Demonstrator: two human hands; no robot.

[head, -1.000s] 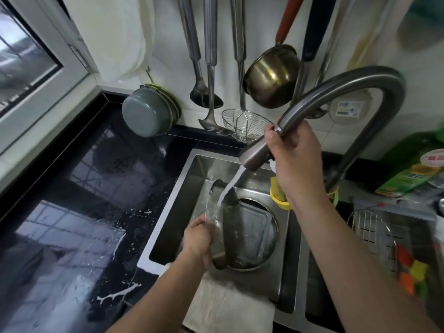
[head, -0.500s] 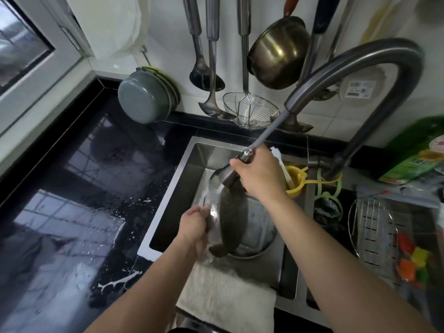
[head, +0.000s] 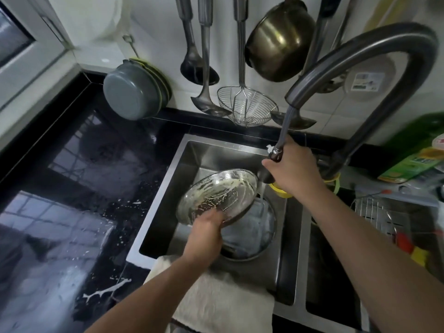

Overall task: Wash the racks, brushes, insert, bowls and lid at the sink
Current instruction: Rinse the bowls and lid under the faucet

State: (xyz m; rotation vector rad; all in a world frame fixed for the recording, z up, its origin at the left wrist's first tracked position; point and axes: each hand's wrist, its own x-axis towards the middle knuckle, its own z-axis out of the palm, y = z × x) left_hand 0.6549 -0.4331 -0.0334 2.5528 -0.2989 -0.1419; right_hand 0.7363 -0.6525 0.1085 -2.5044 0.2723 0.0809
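My left hand [head: 206,233] grips the near rim of a steel bowl [head: 217,195] smeared with pale batter, tilted with its inside facing me, above the left sink basin [head: 192,159]. My right hand [head: 293,175] holds the pull-out spray head [head: 266,176] of the tap, drawn down on its hose [head: 284,127] from the spout [head: 360,49]. Water runs from the head past the bowl's right rim. Below the bowl another round steel bowl [head: 254,236] lies in the basin with water in it.
A wire rack [head: 374,217] and bright-coloured items sit in the right basin. A white cloth [head: 216,301] hangs over the sink's front edge. Grey bowls [head: 132,92] lean on the back wall; ladles, a wire skimmer [head: 247,109] and a brass pot [head: 278,42] hang above. Batter spatters the black counter [head: 84,164].
My right hand pulled the spray head out of the spout and down into the basin. My left hand turned the bowl from edge-on to its smeared inside facing up.
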